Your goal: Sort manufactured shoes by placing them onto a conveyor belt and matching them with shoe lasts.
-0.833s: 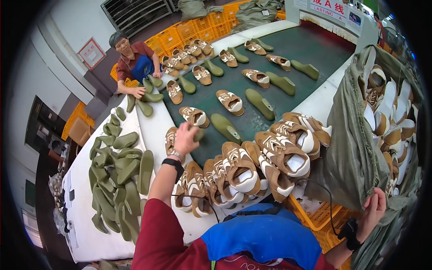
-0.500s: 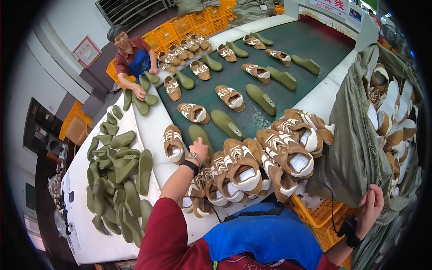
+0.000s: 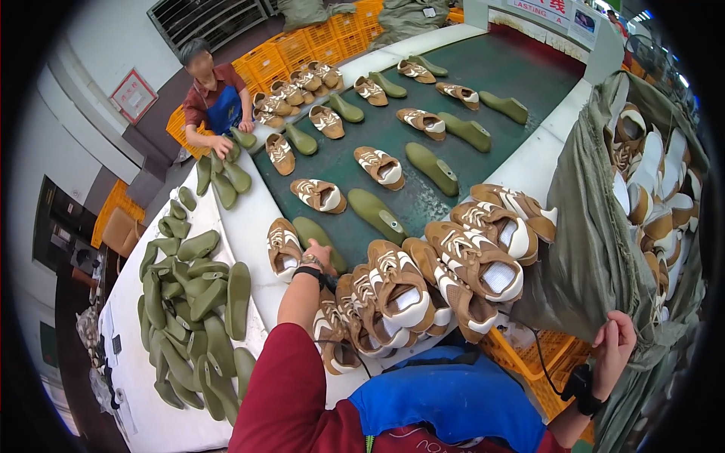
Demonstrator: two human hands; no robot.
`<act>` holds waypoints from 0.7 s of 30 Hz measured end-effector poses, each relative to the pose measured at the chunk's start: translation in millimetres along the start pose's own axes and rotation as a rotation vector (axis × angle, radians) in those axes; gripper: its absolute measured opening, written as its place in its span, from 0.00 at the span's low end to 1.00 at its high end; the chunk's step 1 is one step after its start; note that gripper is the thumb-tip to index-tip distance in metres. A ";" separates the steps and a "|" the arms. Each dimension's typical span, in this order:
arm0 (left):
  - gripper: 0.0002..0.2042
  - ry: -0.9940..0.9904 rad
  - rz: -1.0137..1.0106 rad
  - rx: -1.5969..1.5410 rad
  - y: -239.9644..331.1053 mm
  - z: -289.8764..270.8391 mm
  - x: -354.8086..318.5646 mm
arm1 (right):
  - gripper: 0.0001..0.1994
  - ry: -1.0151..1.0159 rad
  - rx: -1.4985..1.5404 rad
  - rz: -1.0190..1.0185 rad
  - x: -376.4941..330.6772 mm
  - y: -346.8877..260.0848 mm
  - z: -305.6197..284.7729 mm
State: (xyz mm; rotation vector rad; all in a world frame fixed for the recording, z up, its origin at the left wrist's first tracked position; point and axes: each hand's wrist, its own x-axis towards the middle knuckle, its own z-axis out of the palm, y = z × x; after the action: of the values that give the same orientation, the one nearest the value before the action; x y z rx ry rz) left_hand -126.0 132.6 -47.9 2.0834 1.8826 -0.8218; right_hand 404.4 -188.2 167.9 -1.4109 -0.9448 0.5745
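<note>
My left hand (image 3: 320, 257), a watch and dark band at its wrist, lies closed over the near part of a green shoe last (image 3: 307, 232); its fingertips are partly hidden. Just left of that last stands a brown and white laced sneaker (image 3: 283, 248). Over on the right, my right hand (image 3: 615, 341) grips the edge of a grey-green sack (image 3: 578, 260). Brown and white shoe parts (image 3: 655, 189) fill the sack. Between my hands, several sneakers (image 3: 399, 285) are crowded together along the near table edge.
Sneakers and green lasts stand in rows on the dark green belt (image 3: 423, 177). A heap of lasts (image 3: 192, 302) covers part of the white table (image 3: 136, 377) at left. A co-worker (image 3: 215, 94) handles lasts at the far left. Orange crates (image 3: 529, 359) stand below my right side.
My left hand has come down onto the green last, which has shifted left toward the neighbouring sneaker. My right hand stays at the sack's edge. The co-worker's hand has moved among the far lasts.
</note>
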 end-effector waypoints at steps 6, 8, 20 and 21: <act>0.28 0.138 0.064 0.017 -2.6 0.6 7.1 | 0.07 0.062 -0.011 0.009 -15.3 -9.0 -13.4; 0.29 0.058 0.160 0.175 16.9 -6.2 10.9 | 0.07 0.075 -0.124 0.043 -20.0 -13.0 -19.4; 0.27 0.477 0.411 -0.524 39.2 -108.1 -134.3 | 0.19 0.346 -1.320 -0.311 33.6 32.8 -129.4; 0.26 0.565 0.493 -0.534 44.1 -110.7 -148.9 | 0.19 0.301 -1.423 -0.253 32.8 21.4 -116.4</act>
State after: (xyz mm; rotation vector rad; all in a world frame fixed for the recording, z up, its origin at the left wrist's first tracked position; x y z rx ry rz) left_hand -58.7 56.2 113.4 2.3712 1.4377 0.3784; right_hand 521.8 -224.2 164.8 -2.4343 -1.2995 -0.6846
